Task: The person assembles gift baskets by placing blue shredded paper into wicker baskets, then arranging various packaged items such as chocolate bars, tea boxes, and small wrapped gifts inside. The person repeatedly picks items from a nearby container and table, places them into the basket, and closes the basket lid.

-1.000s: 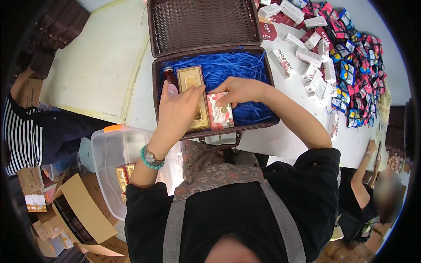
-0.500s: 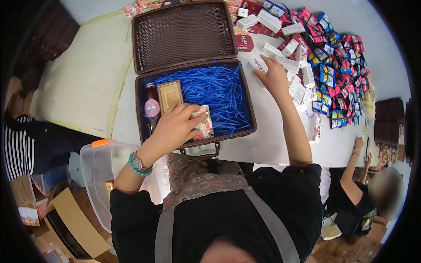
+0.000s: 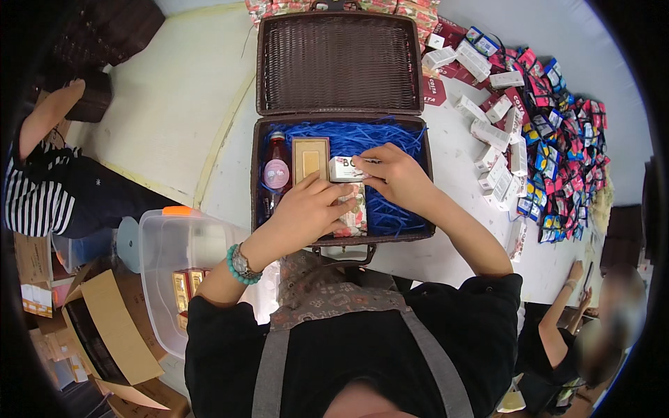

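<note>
An open dark brown wicker suitcase-style basket (image 3: 255, 202) lies in front of me, lined with blue shredded paper (image 3: 404, 136). On its left side rests a bottle of dark red liquid with a pink label (image 3: 277, 173), beside a gold box (image 3: 310, 157). My right hand (image 3: 397, 177) pinches a small white box (image 3: 343, 169) just right of the gold one. With bent fingers, my left hand (image 3: 310, 212) holds the floral-patterned box (image 3: 357, 217) below it, fingertips close to the white box's lower edge.
Loose white boxes (image 3: 493, 132) and many pink and blue packets (image 3: 557, 146) are heaped right of the basket. Floral packages (image 3: 279, 7) stand behind its lid. A clear plastic bin (image 3: 157, 279) and open carton (image 3: 111, 327) sit lower left. Co-workers are at both sides.
My right hand has come from the pile on the right into the basket, bringing a white box. My left hand stays at the floral box. The view has shifted, and a co-worker's arm appears at left.
</note>
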A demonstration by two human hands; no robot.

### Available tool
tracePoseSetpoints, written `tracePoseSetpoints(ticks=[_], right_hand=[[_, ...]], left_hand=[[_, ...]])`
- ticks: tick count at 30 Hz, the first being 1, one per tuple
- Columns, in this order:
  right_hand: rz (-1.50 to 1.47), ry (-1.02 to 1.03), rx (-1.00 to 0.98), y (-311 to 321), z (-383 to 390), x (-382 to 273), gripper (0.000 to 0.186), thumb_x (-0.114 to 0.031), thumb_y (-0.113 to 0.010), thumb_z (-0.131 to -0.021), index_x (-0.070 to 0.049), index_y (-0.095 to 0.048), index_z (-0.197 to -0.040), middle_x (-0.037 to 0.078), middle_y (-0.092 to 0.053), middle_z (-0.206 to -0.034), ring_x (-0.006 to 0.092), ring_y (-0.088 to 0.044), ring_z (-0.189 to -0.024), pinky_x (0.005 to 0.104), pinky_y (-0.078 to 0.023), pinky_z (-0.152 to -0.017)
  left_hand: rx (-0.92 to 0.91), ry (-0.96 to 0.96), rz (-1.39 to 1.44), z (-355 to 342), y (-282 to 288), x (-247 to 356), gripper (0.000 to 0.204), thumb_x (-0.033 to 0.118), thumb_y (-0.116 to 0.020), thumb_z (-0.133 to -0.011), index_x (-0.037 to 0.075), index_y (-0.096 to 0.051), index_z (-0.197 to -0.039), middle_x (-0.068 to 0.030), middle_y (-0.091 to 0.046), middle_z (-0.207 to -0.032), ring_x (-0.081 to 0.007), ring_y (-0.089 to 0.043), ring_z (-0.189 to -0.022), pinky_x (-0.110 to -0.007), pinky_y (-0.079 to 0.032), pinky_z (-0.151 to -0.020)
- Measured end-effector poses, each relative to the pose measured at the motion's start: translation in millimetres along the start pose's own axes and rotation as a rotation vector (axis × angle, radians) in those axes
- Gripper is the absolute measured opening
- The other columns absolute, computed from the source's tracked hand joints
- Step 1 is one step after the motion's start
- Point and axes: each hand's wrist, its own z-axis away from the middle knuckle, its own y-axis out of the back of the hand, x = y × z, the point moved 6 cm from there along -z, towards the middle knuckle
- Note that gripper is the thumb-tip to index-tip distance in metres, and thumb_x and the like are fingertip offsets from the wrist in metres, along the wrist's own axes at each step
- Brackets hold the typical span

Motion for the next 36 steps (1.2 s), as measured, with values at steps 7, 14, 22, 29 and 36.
tracePoseSetpoints(ticks=[7, 14, 22, 29, 36], right_hand=[[0.077, 0.096, 0.015, -4.1, 8.7, 0.2, 0.035, -0.003, -0.065, -0.07, -0.004, -0.066, -0.105, 0.011, -0.059, -0.096, 0.0271, -0.055, -0.087, 0.0341, -0.049, -0.076], [0.068, 0.164, -0.129, -19.6, 10.4, 4.4, 0.041, 0.0, -0.06, -0.07, -0.002, -0.062, -0.11, 0.015, -0.055, -0.11, 0.0298, -0.052, -0.097, 0.0363, -0.046, -0.085], [0.075, 0.128, -0.17, -26.4, 4.5, 4.5, 0.038, -0.001, -0.063, -0.068, 0.002, -0.061, -0.106, 0.014, -0.059, -0.109, 0.0279, -0.054, -0.099, 0.0343, -0.05, -0.082], [0.248, -0.247, 0.663, 92.2, -3.6, 180.5, 0.043, -0.02, -0.072, -0.073, -0.01, -0.062, -0.113, 0.012, -0.063, -0.11, 0.0273, -0.055, -0.105, 0.0388, -0.045, -0.089], [0.606, -0.487, 0.249, 61.0, 37.7, 202.1, 0.059, -0.032, -0.07, -0.075, -0.009, -0.049, -0.126, 0.015, -0.062, -0.101, 0.033, -0.058, -0.1, 0.0442, -0.045, -0.088]], left_hand=[[-0.015, 0.019, -0.001, -3.9, 1.9, 1.5, 0.04, 0.024, -0.071, -0.071, 0.01, -0.065, -0.109, -0.0036, -0.055, -0.121, -0.0229, -0.05, -0.107, -0.04, -0.037, -0.1], [-0.037, 0.126, 0.07, -14.6, 5.3, 1.4, 0.046, 0.027, -0.075, -0.069, 0.01, -0.061, -0.109, -0.0161, -0.045, -0.134, -0.0351, -0.046, -0.119, -0.043, -0.04, -0.098], [-0.111, 0.146, -0.067, -18.1, -1.3, 1.7, 0.046, 0.033, -0.072, -0.073, 0.012, -0.06, -0.112, -0.0182, -0.038, -0.142, -0.0351, -0.045, -0.122, -0.046, -0.034, -0.103], [-0.09, 0.096, -0.069, -22.5, -0.1, 5.4, 0.043, 0.037, -0.067, -0.079, 0.013, -0.06, -0.114, -0.0164, -0.047, -0.132, -0.0338, -0.048, -0.117, -0.047, -0.034, -0.103], [-0.046, 0.087, -0.052, -20.3, 2.8, 3.2, 0.04, 0.035, -0.066, -0.08, 0.012, -0.06, -0.112, -0.0148, -0.049, -0.131, -0.0331, -0.048, -0.118, -0.046, -0.035, -0.103]])
